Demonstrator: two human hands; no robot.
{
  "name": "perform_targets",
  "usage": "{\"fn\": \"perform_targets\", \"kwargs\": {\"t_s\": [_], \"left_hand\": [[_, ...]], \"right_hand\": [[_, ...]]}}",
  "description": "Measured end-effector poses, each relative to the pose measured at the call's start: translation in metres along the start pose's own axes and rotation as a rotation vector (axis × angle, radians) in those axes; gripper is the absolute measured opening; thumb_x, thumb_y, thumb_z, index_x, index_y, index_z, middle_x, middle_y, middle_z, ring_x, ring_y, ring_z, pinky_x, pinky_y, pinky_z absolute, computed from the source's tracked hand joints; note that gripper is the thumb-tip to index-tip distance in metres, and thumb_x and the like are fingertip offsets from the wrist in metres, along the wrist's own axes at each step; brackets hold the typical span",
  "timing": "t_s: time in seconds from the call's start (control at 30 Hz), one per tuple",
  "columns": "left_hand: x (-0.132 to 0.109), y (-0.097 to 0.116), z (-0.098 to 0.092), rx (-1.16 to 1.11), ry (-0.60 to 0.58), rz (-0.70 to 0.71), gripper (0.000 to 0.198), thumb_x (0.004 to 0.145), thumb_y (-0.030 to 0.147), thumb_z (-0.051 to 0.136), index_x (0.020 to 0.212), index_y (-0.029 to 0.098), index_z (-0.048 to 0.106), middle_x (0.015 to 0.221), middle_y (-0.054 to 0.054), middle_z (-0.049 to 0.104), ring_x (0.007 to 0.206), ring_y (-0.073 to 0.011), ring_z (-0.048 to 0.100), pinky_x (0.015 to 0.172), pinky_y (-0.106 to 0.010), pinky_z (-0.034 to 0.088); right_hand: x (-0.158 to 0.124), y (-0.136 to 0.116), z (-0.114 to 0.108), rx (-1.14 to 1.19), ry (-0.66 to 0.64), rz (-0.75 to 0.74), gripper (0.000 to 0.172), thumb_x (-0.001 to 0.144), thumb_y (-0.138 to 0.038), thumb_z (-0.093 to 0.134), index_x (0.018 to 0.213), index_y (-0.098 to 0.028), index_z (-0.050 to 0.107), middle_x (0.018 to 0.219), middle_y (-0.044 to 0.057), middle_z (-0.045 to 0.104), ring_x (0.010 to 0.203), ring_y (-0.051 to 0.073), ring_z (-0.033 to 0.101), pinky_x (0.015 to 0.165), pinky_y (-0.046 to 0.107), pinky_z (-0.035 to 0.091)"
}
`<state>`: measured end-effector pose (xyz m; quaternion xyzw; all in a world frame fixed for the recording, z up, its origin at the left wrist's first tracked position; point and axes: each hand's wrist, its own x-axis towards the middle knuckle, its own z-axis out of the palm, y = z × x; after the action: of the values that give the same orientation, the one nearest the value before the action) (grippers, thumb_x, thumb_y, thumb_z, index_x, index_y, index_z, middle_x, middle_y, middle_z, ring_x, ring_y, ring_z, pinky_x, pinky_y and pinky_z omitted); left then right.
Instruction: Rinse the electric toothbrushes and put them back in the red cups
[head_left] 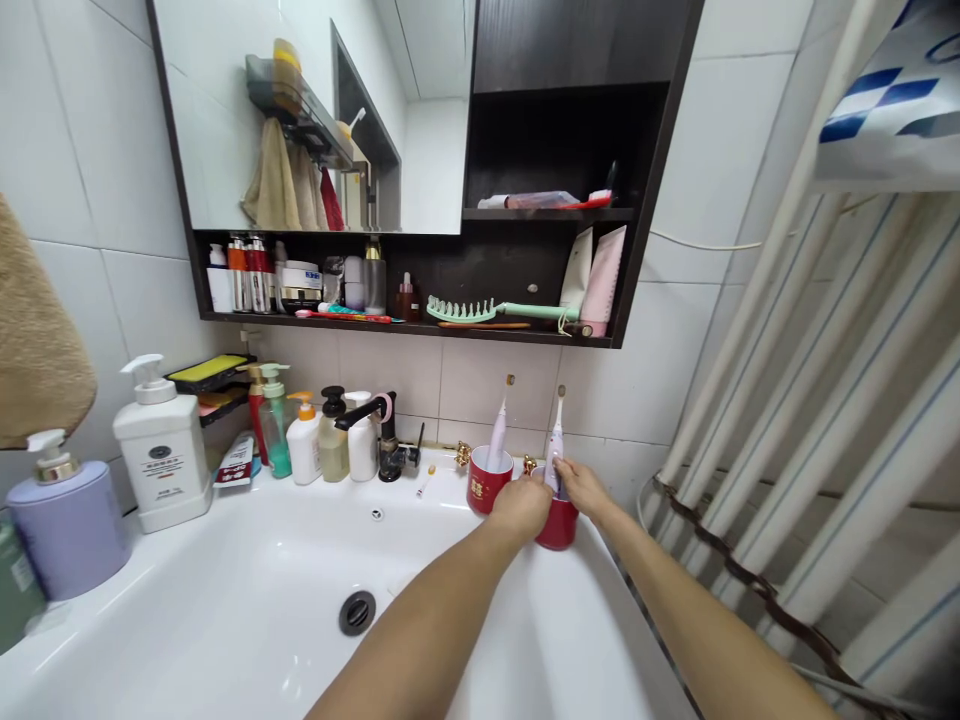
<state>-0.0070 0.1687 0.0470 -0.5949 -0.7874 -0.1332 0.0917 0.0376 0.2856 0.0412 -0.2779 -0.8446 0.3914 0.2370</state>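
In the head view, my right hand (583, 488) is closed on the pale electric toothbrush (556, 440), which stands upright in the right red cup (557, 528). My left hand (523, 507) is closed at the left side of that same cup, by its gold handle (529, 465); the fingertips are partly hidden. Just left of it stands another red cup (486, 490) with gold markings, holding a second pale electric toothbrush (498, 432) that leans slightly. A small brush head (426, 481) lies on the sink ledge near the black faucet (388, 440).
The white sink (247, 590) has a black drain (357, 612). Pump bottles (304, 440) line the back left ledge. Above hangs a dark mirror cabinet (540, 275) with a green hairbrush (480, 311) on its shelf. White radiator pipes (817, 400) run along the right wall.
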Motion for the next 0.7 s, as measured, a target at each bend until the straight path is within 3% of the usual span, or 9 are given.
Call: {"fn": "perform_targets", "kwargs": {"t_s": [0.1, 0.23, 0.33, 0.43, 0.53, 0.7], "left_hand": [[-0.001, -0.01, 0.0, 0.004, 0.075, -0.031, 0.028, 0.07, 0.009, 0.027, 0.09, 0.014, 0.048, 0.093, -0.008, 0.048, 0.085, -0.0185, 0.044, 0.07, -0.029, 0.036], [-0.016, -0.038, -0.004, -0.016, 0.231, -0.183, 0.032, 0.065, 0.016, 0.041, 0.097, 0.013, 0.044, 0.104, -0.01, 0.041, 0.098, -0.0221, 0.033, 0.084, -0.035, 0.024], [-0.027, -0.055, -0.009, -0.066, 0.145, -0.246, 0.026, 0.062, 0.012, 0.041, 0.086, 0.01, 0.051, 0.095, -0.012, 0.045, 0.095, -0.0221, 0.036, 0.081, -0.033, 0.027], [-0.04, -0.058, -0.012, -0.091, 0.115, -0.192, 0.023, 0.063, 0.008, 0.037, 0.078, 0.012, 0.054, 0.089, -0.008, 0.049, 0.088, -0.0182, 0.041, 0.074, -0.027, 0.032], [-0.063, -0.053, -0.012, -0.1, 0.108, -0.163, 0.022, 0.063, 0.008, 0.037, 0.076, 0.014, 0.054, 0.088, -0.006, 0.05, 0.086, -0.0166, 0.042, 0.07, -0.024, 0.034], [-0.12, -0.043, -0.005, -0.119, 0.025, -0.182, 0.028, 0.062, 0.009, 0.036, 0.082, 0.013, 0.053, 0.087, -0.007, 0.051, 0.085, -0.0174, 0.043, 0.072, -0.025, 0.034]], "right_hand": [[0.008, 0.001, -0.001, -0.008, -0.018, 0.005, 0.025, 0.075, -0.03, 0.039, 0.09, -0.013, 0.048, 0.088, 0.002, 0.052, 0.074, 0.013, 0.051, 0.064, 0.031, 0.042], [0.008, 0.002, -0.005, 0.007, 0.026, 0.013, 0.025, 0.075, -0.031, 0.038, 0.087, -0.013, 0.05, 0.087, 0.002, 0.053, 0.074, 0.013, 0.051, 0.066, 0.032, 0.041], [-0.002, -0.008, -0.01, 0.026, 0.167, 0.001, 0.027, 0.074, -0.033, 0.039, 0.089, -0.014, 0.05, 0.093, 0.005, 0.052, 0.085, 0.016, 0.048, 0.075, 0.036, 0.035], [-0.021, -0.027, -0.006, 0.055, 0.315, -0.066, 0.032, 0.071, -0.034, 0.037, 0.094, -0.015, 0.048, 0.101, 0.01, 0.049, 0.096, 0.021, 0.042, 0.083, 0.035, 0.027], [-0.044, -0.045, 0.017, 0.11, 0.321, -0.147, 0.041, 0.067, -0.036, 0.037, 0.101, -0.014, 0.045, 0.101, 0.009, 0.051, 0.091, 0.019, 0.046, 0.08, 0.03, 0.032], [-0.08, -0.044, 0.082, 0.204, 0.109, -0.122, 0.049, 0.058, -0.034, 0.047, 0.1, -0.01, 0.044, 0.089, 0.011, 0.057, 0.072, 0.019, 0.055, 0.061, 0.028, 0.042]]}}
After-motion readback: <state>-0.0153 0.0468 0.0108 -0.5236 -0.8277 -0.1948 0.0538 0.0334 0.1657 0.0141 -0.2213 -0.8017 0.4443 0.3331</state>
